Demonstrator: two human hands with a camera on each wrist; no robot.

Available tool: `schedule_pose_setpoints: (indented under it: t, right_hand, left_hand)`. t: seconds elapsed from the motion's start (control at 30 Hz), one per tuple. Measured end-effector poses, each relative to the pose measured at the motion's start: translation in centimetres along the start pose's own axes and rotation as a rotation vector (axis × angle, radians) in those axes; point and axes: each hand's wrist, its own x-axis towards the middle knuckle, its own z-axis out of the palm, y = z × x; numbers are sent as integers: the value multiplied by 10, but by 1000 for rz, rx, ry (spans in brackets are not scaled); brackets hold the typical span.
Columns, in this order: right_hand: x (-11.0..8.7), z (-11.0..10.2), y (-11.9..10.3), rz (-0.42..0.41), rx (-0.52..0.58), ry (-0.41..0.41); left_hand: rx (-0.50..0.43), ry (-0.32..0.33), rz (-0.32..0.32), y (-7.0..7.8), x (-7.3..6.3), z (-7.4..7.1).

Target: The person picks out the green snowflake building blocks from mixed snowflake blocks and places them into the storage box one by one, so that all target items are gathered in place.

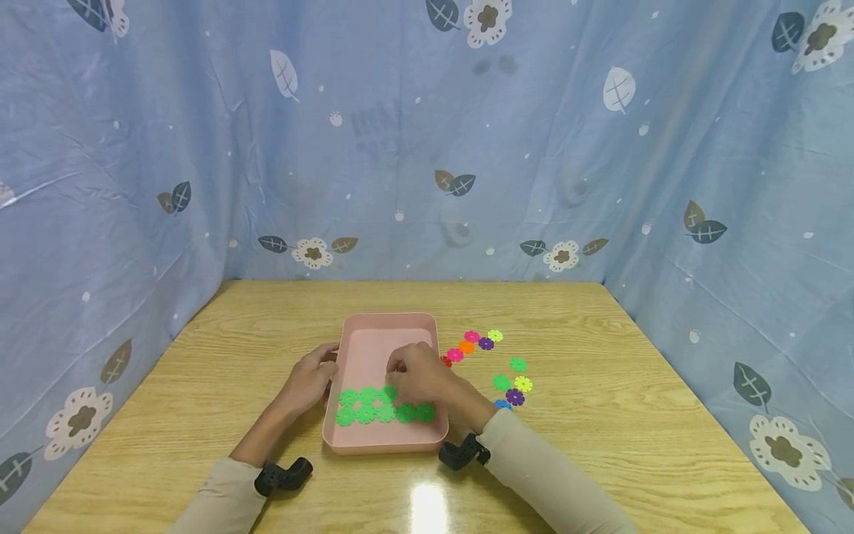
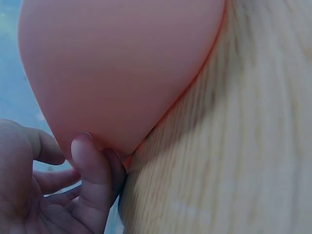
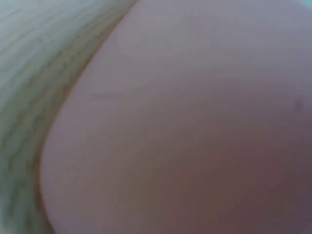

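A pink rectangular tray [image 1: 392,320] stands on the table. Flat green flower-shaped discs [image 1: 365,413] lie in two rows along its near end. At the tray's left wall is my left hand [image 1: 312,380]; the left wrist view shows its thumb and bent fingers [image 2: 91,168] gripping the wall's edge. My right hand [image 1: 422,373] reaches over the right wall into the tray, fingers curled downward just above the discs. Whether a disc is between its fingertips is hidden. Only the tray's wall [image 3: 161,126] and some table show in the right wrist view.
Right of the tray, loose discs lie on the wooden table [image 1: 600,423]: a pink and orange line [image 1: 466,346] near the far corner, and a purple disc [image 1: 515,397] among green, yellow and blue ones. A blue patterned curtain [image 1: 414,185] surrounds the table's back and sides.
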Motion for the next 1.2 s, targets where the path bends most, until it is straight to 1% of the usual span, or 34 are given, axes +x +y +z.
schedule_pose_setpoints:
  t: [0.2,0.37,0.57,0.73,0.83,1.0,1.13,1.2]
  right_hand:
    - [0,-14,2,-90,-83,58]
    - [-1,-26,5,-129,-113,94]
    - [-4,-42,12,-101,-122,130]
    - [-8,-50,22,-89,-116,141]
    - [-13,-55,30,-90,-117,137]
    - [-21,-64,41,-73,-133,146]
    - [-28,-72,51,-61,-166,161]
    - [-33,-76,55,-34,-180,160]
  left_hand:
    - [6,9,-1,-1,1,2]
    - [-1,-3,-4,-3,-1,2]
    - [-14,-5,-1,-3,-1,2]
    - [-24,-6,-1,-2,0,1]
    - [-27,-4,-7,0,0,1]
    - [-39,-7,-38,5,-1,2]
    - [-46,1,-29,4,-1,3]
    - [-46,8,-21,2,-1,3]
